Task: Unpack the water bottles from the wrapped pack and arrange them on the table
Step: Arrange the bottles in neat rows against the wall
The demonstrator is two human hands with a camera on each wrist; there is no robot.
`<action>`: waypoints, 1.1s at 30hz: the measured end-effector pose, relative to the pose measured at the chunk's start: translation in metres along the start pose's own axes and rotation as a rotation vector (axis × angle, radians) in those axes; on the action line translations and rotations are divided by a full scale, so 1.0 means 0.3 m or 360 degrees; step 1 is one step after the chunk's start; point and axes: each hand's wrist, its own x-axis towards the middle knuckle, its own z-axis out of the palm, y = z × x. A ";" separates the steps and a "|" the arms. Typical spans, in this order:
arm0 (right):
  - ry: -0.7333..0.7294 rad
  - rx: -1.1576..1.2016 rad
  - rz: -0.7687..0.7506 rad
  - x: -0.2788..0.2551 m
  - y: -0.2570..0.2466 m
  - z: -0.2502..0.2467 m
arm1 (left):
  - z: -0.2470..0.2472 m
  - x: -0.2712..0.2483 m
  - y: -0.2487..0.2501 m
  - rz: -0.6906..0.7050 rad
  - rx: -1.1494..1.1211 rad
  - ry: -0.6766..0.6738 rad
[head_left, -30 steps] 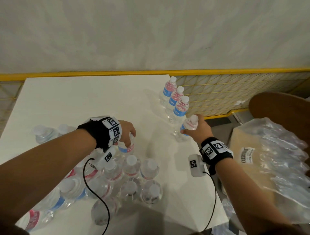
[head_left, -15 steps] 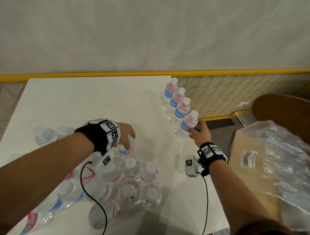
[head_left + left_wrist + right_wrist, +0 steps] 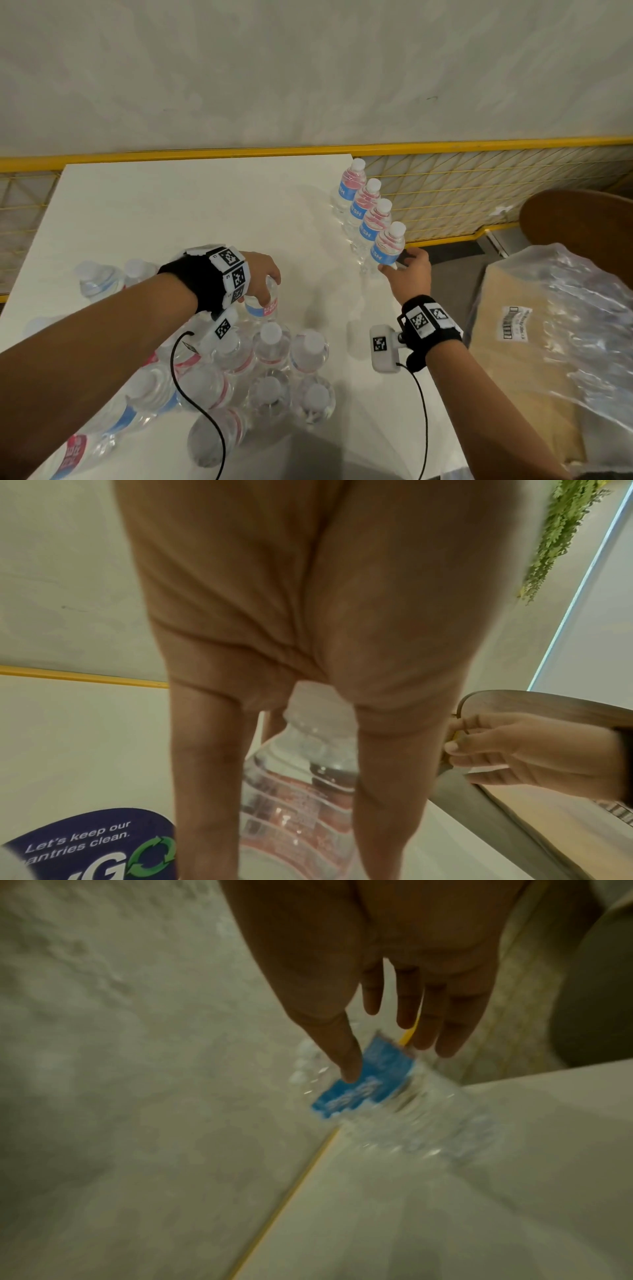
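Clear water bottles with blue and pink labels stand on the white table (image 3: 205, 212). Several form a row (image 3: 366, 209) along its right edge. My right hand (image 3: 406, 265) is beside the nearest bottle of that row (image 3: 388, 246); in the right wrist view its fingers (image 3: 424, 1031) are straight and the thumb touches the blue label (image 3: 366, 1088). My left hand (image 3: 267, 284) grips the top of an upright bottle (image 3: 262, 308) at the far side of a loose cluster (image 3: 274, 370); the left wrist view shows that bottle (image 3: 298, 818) between my fingers.
More bottles lie on their sides at the table's front left (image 3: 113, 425) and stand at the far left (image 3: 99, 279). A cardboard box (image 3: 513, 359) covered with crumpled plastic wrap (image 3: 582, 308) sits off the right edge, a brown chair (image 3: 582, 219) behind it. Yellow mesh railing (image 3: 445, 192) runs along the back.
My right hand let go of the nearest bottle in the row, which now stands alone, and its fingers straightened. My left hand stayed on its bottle.
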 end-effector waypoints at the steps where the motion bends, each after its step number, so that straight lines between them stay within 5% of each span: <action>1: -0.0107 0.0004 -0.0079 -0.058 -0.021 0.003 | -0.001 -0.002 0.001 0.0008 0.0002 -0.0003; 6: -0.1169 -0.0225 -0.0444 -0.362 -0.079 0.014 | -0.009 -0.019 0.007 0.0040 0.0004 -0.0006; 10: -0.1457 -0.0560 -0.0679 -0.453 -0.054 0.030 | 0.002 -0.018 0.013 0.0050 -0.0055 -0.0005; 21: -0.1005 -0.0686 -0.0544 -0.274 -0.006 -0.108 | 0.001 0.015 0.182 0.0224 0.0082 -0.0094; 33: -0.0173 -0.0068 -0.0243 -0.103 0.178 -0.082 | -0.007 0.064 0.185 0.0217 -0.0048 0.0002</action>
